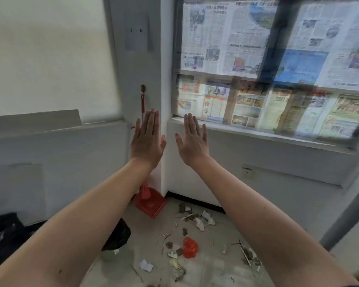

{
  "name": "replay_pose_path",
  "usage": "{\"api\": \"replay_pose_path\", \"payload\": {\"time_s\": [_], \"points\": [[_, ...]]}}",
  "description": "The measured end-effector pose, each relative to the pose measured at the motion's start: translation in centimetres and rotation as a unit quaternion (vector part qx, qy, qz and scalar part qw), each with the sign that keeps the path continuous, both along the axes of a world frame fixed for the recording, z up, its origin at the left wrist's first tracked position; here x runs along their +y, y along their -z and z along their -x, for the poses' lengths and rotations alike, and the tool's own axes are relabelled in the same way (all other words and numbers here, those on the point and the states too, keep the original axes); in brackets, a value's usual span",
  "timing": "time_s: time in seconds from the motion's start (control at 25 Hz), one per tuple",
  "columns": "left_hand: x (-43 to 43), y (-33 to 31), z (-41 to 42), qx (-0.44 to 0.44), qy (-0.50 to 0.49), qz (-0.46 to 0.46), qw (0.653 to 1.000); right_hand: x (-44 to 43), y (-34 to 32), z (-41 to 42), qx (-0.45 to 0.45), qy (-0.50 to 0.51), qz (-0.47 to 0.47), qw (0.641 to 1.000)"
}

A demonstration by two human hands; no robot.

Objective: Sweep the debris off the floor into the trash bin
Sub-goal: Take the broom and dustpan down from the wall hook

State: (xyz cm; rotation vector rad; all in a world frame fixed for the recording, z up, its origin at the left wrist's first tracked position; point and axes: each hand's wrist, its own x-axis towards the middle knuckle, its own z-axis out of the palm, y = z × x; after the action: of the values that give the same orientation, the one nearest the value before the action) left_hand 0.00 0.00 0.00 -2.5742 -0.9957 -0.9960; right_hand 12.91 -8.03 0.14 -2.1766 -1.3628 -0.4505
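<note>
Hands raised side by side at mid-frame, backs toward the camera, fingers straight and together, thumbs angled inward: left hand and right hand, both flat and spread, holding nothing, close but not touching. Bare forearms reaching back toward the near edge.

Below and beyond the left wrist, red dustpan standing in the far corner against the wall, its red handle rising upright behind the left hand, partly hidden by it. Well apart from both hands.

Down on the floor, between the two forearms, scattered debris: torn paper scraps, brown bits, thin sticks, plus a crumpled red wrapper nearer the camera. Further scraps at the right by the right forearm.

Left of the debris, black bag-lined trash bin, mostly hidden under the left forearm.

Far right, window covered with newspaper sheets above a white sill.
</note>
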Motion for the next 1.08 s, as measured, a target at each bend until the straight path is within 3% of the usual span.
{"api": "replay_pose_path", "payload": {"time_s": [0.36,0.6,0.92,1.08], "points": [[12.8,4.6,8.6,0.071,-0.081,0.067,0.992,14.1,5.0,8.3,0.035,-0.04,0.066,0.996],[18.9,9.6,9.9,0.103,-0.065,0.116,0.986,20.2,9.8,10.0,0.067,-0.027,0.138,0.988],[26.7,12.3,3.4,0.102,-0.074,0.15,0.981,26.8,12.0,1.9,0.072,-0.022,0.155,0.985],[30.2,11.3,-1.7,0.102,-0.071,0.136,0.983,29.4,11.6,-3.9,0.12,-0.024,0.162,0.979]]}}
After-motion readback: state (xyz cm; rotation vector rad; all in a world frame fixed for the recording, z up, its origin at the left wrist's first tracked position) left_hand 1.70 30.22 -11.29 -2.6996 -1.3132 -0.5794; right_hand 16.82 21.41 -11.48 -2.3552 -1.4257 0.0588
